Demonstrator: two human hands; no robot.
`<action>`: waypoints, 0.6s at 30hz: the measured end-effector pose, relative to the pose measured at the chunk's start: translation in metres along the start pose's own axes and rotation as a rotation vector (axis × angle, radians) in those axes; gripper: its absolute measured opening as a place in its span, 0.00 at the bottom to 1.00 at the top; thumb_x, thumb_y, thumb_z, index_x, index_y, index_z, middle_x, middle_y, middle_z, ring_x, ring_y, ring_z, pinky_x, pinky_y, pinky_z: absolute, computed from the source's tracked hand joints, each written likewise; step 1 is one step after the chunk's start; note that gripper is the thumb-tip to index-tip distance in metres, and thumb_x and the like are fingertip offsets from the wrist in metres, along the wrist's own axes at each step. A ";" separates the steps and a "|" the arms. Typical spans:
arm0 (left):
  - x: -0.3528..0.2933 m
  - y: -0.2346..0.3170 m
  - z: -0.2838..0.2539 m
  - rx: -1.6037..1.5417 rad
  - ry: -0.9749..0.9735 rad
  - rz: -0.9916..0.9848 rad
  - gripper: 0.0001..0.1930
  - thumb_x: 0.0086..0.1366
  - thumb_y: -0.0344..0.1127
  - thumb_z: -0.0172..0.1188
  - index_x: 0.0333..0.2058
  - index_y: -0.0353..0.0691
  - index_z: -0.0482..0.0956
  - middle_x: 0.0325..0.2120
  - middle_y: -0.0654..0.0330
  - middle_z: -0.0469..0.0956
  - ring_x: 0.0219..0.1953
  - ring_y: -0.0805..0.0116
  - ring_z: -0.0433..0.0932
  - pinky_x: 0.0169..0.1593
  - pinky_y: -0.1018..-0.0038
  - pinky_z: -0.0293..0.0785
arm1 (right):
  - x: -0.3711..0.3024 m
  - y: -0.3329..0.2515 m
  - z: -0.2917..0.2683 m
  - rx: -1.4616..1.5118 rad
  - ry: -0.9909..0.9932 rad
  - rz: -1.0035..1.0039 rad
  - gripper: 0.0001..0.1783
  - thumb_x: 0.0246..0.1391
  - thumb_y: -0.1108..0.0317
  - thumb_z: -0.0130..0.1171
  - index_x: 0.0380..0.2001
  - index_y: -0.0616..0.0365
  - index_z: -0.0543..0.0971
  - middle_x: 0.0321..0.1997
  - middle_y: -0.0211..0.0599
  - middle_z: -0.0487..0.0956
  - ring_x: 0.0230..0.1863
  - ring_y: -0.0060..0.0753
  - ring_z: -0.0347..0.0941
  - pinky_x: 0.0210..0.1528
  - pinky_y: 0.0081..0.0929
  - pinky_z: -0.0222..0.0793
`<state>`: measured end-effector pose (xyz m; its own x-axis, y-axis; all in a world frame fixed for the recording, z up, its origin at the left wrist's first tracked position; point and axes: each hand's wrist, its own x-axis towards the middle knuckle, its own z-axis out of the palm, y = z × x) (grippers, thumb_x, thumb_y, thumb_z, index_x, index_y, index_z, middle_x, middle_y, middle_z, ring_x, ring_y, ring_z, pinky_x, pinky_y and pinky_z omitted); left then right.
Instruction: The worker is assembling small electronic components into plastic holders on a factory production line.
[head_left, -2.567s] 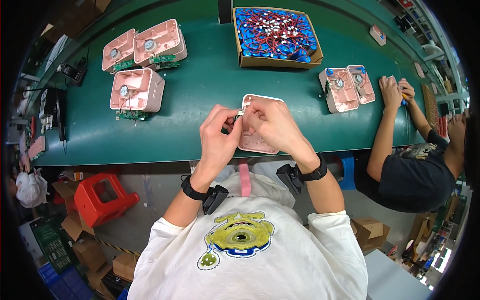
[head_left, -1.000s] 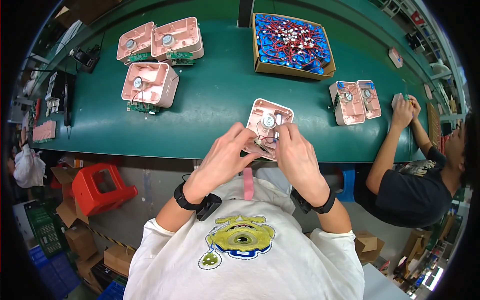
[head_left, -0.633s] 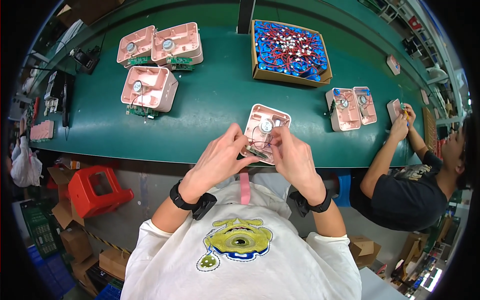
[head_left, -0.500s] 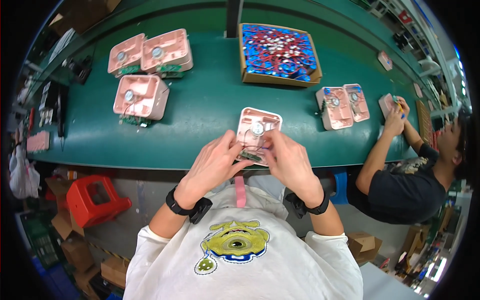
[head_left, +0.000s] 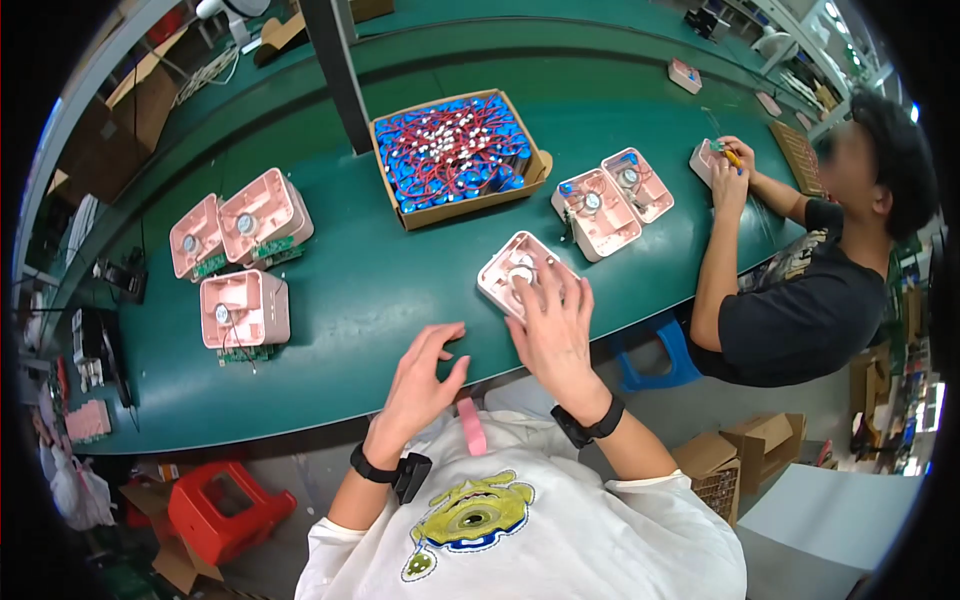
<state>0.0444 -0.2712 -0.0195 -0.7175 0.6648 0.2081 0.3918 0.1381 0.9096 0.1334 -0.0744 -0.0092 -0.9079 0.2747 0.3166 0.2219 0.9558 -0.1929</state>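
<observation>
A pink plastic housing (head_left: 497,277) with a round silver speaker inside lies open side up on the green table in front of me. Over its near right part is my right hand (head_left: 556,335), fingers reaching inside and the thumb by the near outer wall, gripping it. The hand hides much of the interior. My left hand (head_left: 415,385) hovers by the table's near edge, left of the housing, with nothing in it and its thumb and fingers apart. Two similar housings (head_left: 612,236) stand side by side just beyond to the right, with blue parts at their corners.
A cardboard box (head_left: 455,215) of blue wired cells stands behind the housing. Three pink housings (head_left: 275,310) with green circuit boards sit at left. A co-worker (head_left: 810,300) at right handles another housing. A metal post (head_left: 338,80) rises behind the box. A red stool (head_left: 225,510) stands below left.
The view has swung round. My left hand has let go of the housing and drawn back. My right hand has shifted the housing rightward, nearer the pair of housings.
</observation>
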 end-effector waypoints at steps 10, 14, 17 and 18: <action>-0.026 -0.008 -0.102 0.260 0.535 0.009 0.07 0.63 0.19 0.66 0.40 0.31 0.83 0.38 0.56 0.82 0.36 0.66 0.81 0.42 0.73 0.78 | 0.041 0.080 0.003 0.018 0.021 0.001 0.43 0.47 0.60 0.79 0.68 0.43 0.74 0.76 0.59 0.60 0.75 0.75 0.55 0.71 0.60 0.62; -0.026 -0.022 -0.188 0.607 0.987 0.061 0.07 0.67 0.25 0.65 0.43 0.33 0.82 0.39 0.54 0.80 0.40 0.64 0.79 0.44 0.70 0.76 | 0.063 0.124 0.013 -0.057 0.054 -0.051 0.45 0.49 0.57 0.78 0.71 0.42 0.71 0.76 0.61 0.59 0.74 0.76 0.55 0.72 0.61 0.61; -0.041 -0.067 -0.262 0.688 1.122 -0.111 0.13 0.69 0.33 0.65 0.50 0.35 0.81 0.45 0.54 0.79 0.46 0.63 0.78 0.48 0.69 0.76 | 0.087 0.144 0.012 -0.021 0.017 0.012 0.45 0.50 0.59 0.77 0.72 0.40 0.70 0.79 0.59 0.57 0.75 0.76 0.54 0.73 0.61 0.60; -0.042 -0.073 -0.277 0.682 1.127 -0.233 0.17 0.70 0.38 0.65 0.54 0.36 0.80 0.49 0.54 0.79 0.49 0.63 0.78 0.50 0.69 0.75 | 0.093 0.147 0.011 -0.018 0.021 0.000 0.45 0.50 0.59 0.77 0.72 0.40 0.70 0.79 0.59 0.57 0.75 0.76 0.54 0.73 0.61 0.60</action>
<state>-0.1137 -0.5126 0.0049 -0.7578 -0.3433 0.5548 0.1663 0.7206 0.6731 0.0774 0.0902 -0.0187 -0.9003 0.2769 0.3359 0.2287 0.9574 -0.1762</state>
